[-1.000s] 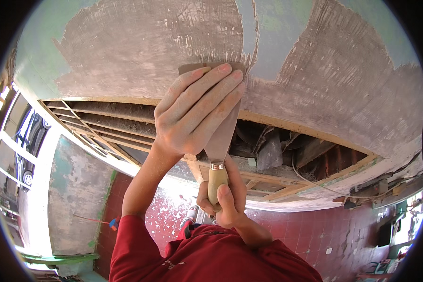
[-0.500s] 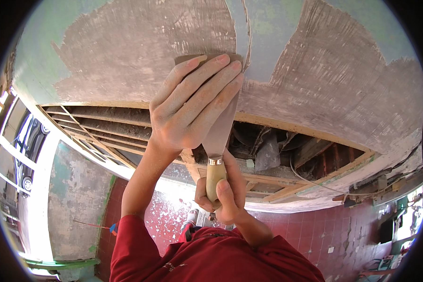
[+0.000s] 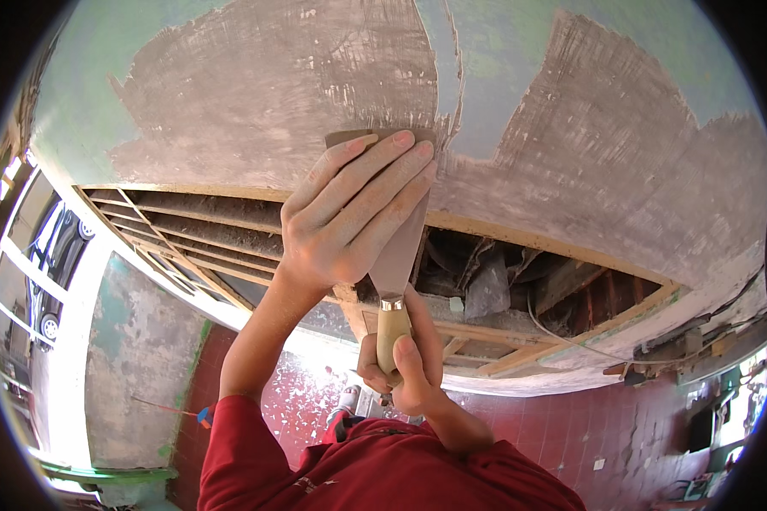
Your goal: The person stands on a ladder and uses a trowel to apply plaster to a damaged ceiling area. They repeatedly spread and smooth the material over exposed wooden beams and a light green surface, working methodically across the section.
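My right hand (image 3: 418, 370) is closed round the pale wooden handle of a wide scraper (image 3: 398, 271), with the thumb along the handle. The metal blade reaches up and away from me, its broad edge against the scraped grey-brown surface (image 3: 256, 94). My left hand (image 3: 337, 213) lies flat over the blade, fingers stretched out close to its edge, covering much of the metal. Blue-green paint (image 3: 486, 102) shows beside and above the bare patches, with ragged borders. Fine pale dust coats the left hand.
Below the surface is a wood-framed opening (image 3: 562, 264) with rough timbers and a hanging clear plastic piece (image 3: 487, 288). Wooden slats (image 3: 204, 217) fill its left side. A loose cable (image 3: 571, 336) hangs at the right. Paint flakes lie on the red tiled floor (image 3: 537, 434).
The scraper and both hands have moved a little down toward me along the surface. The view has also shifted slightly. Both hands keep the same hold.
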Demonstrator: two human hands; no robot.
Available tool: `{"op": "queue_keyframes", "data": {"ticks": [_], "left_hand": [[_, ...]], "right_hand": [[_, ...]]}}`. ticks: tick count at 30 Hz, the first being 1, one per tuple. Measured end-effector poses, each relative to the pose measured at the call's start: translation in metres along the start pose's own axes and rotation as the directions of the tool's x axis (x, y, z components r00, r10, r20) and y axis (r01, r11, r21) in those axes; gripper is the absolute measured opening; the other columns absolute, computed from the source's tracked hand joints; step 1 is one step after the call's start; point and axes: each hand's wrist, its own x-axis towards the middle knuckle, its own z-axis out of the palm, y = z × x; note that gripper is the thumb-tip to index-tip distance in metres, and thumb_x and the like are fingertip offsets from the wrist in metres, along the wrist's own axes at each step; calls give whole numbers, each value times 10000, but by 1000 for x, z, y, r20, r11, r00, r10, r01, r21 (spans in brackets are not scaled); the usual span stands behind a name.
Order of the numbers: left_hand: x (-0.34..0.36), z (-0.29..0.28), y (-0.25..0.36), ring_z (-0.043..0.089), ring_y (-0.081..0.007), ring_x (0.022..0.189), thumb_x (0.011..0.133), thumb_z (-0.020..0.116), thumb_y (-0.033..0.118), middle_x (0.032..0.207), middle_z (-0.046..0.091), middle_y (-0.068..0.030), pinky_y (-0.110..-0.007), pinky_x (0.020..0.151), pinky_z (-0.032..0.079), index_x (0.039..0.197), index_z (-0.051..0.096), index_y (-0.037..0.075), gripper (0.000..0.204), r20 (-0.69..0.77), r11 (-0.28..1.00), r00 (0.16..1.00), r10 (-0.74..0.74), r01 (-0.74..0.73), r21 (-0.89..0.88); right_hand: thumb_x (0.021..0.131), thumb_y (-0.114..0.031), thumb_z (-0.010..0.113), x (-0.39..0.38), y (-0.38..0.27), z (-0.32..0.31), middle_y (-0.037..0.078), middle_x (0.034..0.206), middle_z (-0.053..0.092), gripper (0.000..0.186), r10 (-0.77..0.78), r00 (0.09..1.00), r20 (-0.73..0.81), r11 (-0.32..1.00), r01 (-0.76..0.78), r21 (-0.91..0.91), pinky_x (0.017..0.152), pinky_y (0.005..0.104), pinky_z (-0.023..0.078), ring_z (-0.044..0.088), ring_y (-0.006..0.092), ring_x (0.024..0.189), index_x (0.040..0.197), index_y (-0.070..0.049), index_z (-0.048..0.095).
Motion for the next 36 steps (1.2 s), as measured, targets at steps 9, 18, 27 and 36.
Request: {"op": "queue_keyframes", "data": {"ticks": [9, 18, 27, 36], "left_hand": [[3, 1, -4, 657, -208, 1056, 695, 678, 79, 1031, 715, -51, -350, 929, 527, 922, 742, 35, 240, -30, 999, 999, 39, -38, 9], [9, 0, -9, 652, -200, 1066, 700, 668, 95, 1053, 711, -38, -352, 958, 509, 929, 743, 45, 247, -36, 999, 999, 26, -25, 19], [10, -2, -4, 645, -199, 1083, 698, 661, 92, 1072, 706, -38, -347, 963, 501, 949, 740, 45, 267, 0, 1000, 1000, 13, -13, 22], [12, -1, -2, 647, -197, 1073, 696, 666, 90, 1061, 707, -35, -344, 959, 503, 945, 739, 46, 263, -3, 999, 1000, 6, -6, 47]], "right_hand": [[1027, -254, 327, 0, 1, -1, 82, 643, 546, 563, -6, 1000, 7, 999, 6, -43, 445, 220, 305, 411, 66, 469, 1485, 23, 152], [1027, -268, 335, 9, -6, -3, 79, 634, 535, 570, 6, 1000, 18, 999, -6, -41, 435, 218, 297, 406, 69, 452, 1479, 29, 156], [1034, -274, 329, 9, -6, -3, 62, 596, 499, 562, -12, 1000, 8, 999, 13, -51, 435, 223, 293, 395, 66, 449, 1478, 29, 168], [1030, -283, 329, 8, -7, -7, 67, 594, 506, 560, 4, 1000, 17, 1000, -4, -3, 433, 225, 293, 376, 66, 429, 1483, 10, 178]]}}
